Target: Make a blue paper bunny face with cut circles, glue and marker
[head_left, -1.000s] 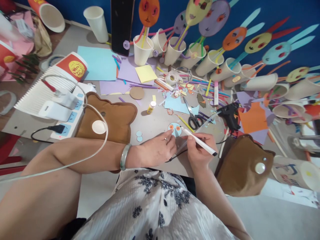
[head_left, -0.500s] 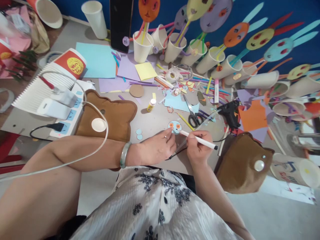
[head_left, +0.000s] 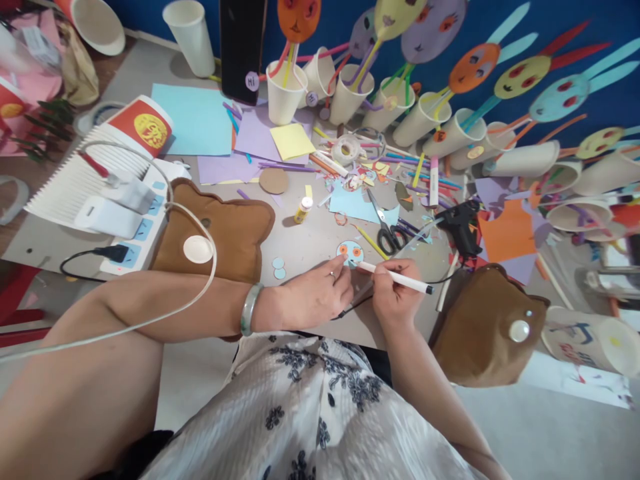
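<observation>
Disc [head_left: 356, 245], pale blue with two orange eyes, lies on the table [head_left: 320, 235] near its front edge, between the two hands. Left hand [head_left: 316, 293], bracelet [head_left: 249, 310] at the wrist and ring on a finger, lies palm down, fingers close together, tips on the disc's lower left; cannot tell whether they pinch it or only press. Right hand [head_left: 399, 297] holds a white pen [head_left: 414, 284] between thumb and fingers, tip at the disc's lower part, black end pointing right; cannot tell whether the tip touches. Just beyond the disc: yellow stick [head_left: 371, 241], then black scissors [head_left: 391, 241], handles toward the person. Blue offcut [head_left: 347, 201] past those. Two small blue dots [head_left: 279, 268] near the left hand, edges meeting. Glue stick [head_left: 303, 210] upright beyond them. Glue gun [head_left: 461, 230] to the right, orange paper [head_left: 507, 230] beside it. Brown cushion [head_left: 223, 233] partly under the left forearm. Cups [head_left: 287, 100] at the back, several bearing paper faces on stalks.
</observation>
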`<action>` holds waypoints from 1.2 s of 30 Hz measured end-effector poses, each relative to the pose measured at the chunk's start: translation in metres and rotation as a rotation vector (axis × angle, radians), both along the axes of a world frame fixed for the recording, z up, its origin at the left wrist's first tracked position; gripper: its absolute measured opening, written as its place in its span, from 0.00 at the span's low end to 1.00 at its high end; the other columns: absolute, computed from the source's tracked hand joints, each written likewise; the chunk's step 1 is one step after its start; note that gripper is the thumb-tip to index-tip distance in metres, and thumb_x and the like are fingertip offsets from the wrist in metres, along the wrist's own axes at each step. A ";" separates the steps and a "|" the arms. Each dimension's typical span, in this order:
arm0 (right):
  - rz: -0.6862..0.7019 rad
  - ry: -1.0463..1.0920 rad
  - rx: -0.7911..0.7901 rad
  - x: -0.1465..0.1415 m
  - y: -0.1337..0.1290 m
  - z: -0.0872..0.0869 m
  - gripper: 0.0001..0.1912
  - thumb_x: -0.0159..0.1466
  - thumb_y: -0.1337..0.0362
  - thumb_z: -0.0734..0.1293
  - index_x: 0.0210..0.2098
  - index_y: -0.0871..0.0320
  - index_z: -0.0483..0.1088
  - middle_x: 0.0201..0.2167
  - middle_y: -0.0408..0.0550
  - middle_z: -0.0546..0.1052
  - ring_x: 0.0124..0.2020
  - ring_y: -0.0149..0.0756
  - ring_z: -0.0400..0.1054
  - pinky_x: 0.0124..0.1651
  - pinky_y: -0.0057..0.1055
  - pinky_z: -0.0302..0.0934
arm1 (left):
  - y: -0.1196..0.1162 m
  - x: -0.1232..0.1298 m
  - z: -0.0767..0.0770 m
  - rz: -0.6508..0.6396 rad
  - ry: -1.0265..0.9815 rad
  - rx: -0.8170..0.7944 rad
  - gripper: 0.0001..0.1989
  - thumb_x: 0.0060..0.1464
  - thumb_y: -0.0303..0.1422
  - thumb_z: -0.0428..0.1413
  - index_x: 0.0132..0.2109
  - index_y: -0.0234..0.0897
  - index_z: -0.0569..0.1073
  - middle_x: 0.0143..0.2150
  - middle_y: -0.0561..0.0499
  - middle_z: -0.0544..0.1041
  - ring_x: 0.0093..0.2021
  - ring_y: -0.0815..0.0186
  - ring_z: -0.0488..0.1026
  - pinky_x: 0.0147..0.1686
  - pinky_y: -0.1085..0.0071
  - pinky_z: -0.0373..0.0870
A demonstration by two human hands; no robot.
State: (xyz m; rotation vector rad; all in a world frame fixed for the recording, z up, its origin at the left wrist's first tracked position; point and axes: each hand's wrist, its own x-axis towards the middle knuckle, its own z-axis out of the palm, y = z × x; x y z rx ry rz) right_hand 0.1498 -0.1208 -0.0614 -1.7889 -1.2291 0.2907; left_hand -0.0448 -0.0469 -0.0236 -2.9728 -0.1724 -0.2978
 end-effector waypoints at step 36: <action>0.023 -0.078 0.002 -0.001 0.002 0.004 0.07 0.65 0.58 0.67 0.33 0.54 0.69 0.25 0.43 0.75 0.24 0.37 0.71 0.29 0.35 0.65 | 0.001 0.000 0.000 -0.014 -0.058 -0.036 0.17 0.66 0.22 0.47 0.55 0.26 0.76 0.48 0.39 0.82 0.51 0.55 0.78 0.69 0.49 0.58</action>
